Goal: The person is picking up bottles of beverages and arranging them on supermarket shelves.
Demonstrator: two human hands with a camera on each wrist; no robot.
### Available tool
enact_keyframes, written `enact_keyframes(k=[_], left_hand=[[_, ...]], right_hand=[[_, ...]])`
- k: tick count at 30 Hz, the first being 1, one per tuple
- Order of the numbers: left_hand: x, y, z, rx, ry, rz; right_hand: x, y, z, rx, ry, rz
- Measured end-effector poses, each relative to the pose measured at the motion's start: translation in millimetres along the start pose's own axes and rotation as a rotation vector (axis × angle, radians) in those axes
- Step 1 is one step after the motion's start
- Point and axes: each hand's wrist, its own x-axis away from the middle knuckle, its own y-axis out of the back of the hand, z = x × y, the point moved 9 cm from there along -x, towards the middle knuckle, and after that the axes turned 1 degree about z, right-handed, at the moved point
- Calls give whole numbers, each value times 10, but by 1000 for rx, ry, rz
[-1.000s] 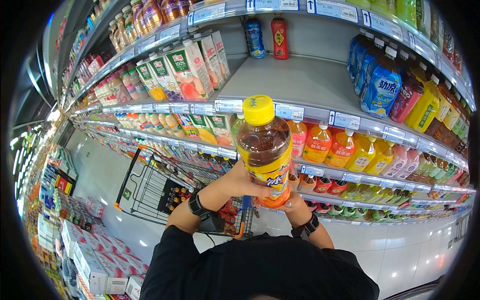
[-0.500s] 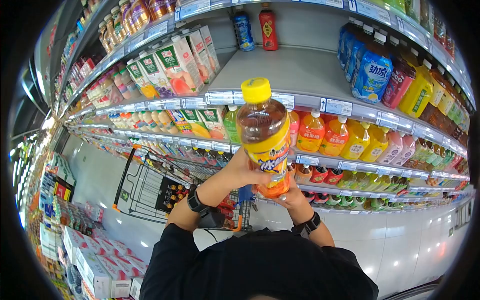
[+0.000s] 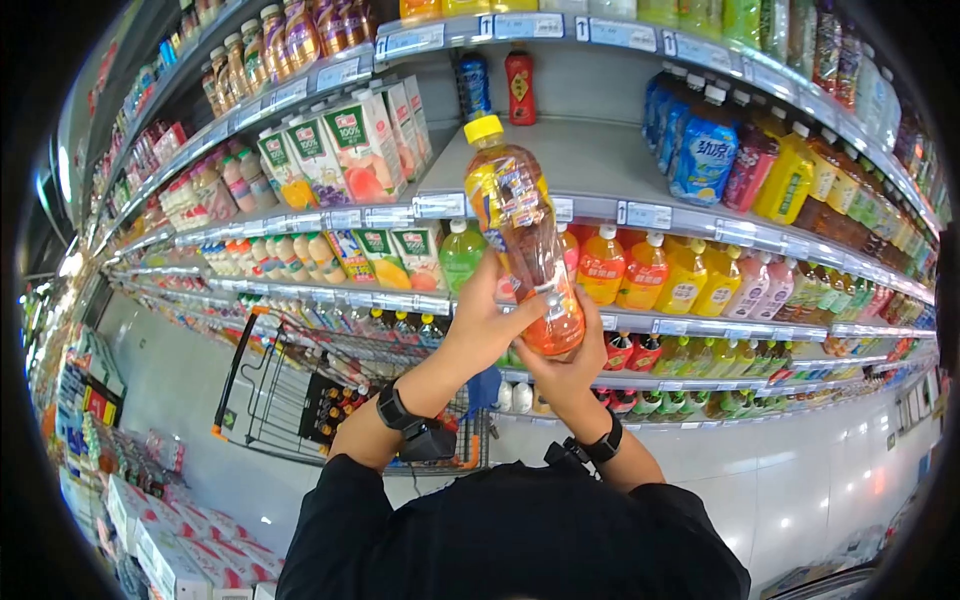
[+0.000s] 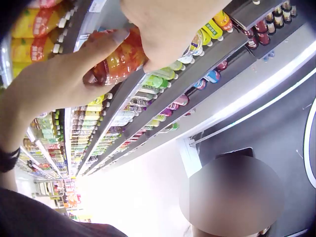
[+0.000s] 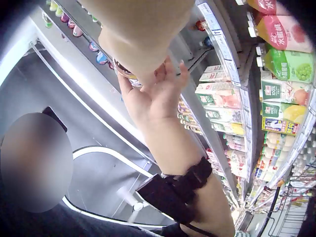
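A bottle of reddish-brown drink [image 3: 522, 225] with a yellow cap tilts up and to the left in front of the shelves. My left hand [image 3: 484, 318] grips its lower part from the left, thumb across the front, the other fingers mostly hidden behind. Around the base curls my right hand [image 3: 572, 372], its thumb along the right side. The left wrist view has the bottle's orange lower end [image 4: 118, 61] between the right hand [image 4: 74, 69] and the left hand [image 4: 165, 29]. In the right wrist view, the right arm and left hand [image 5: 158, 96] hide most of the bottle.
Shelves hold juice cartons [image 3: 362, 145], blue bottles [image 3: 703, 155] and orange-drink bottles [image 3: 601, 265]. Behind the left forearm stands a wire shopping cart [image 3: 270, 385] with goods in it. Stacked boxes [image 3: 175, 560] are at the lower left.
The bottle has turned in my hands and leans more to the left, showing another side of its label. Both hands have shifted their grip near its base. The shelves sit slightly differently in view.
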Motion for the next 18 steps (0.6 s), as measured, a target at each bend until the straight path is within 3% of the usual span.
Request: enact_keyframes(k=[3,6,7,10,14,18], left_hand=[[100,-4,-92,59,-28,-18],[170,51,-231,97,-95,-55],[190,96,-220,98,-112,-56],[292,105,-357,128,-129,-82],[412,151,-437,106,-145,-68],[549,226,-399,208,-59,-80]], right_hand=[[89,35,109,-7,6,-1],[236,-27,-63,-480,-280,20],[350,-172,-232,-732,-555,53],[394,-393,-43,-1275,-763,193],[451,-529,210,-1432,-773,356],[705,-678,357,-1491,-889,379]])
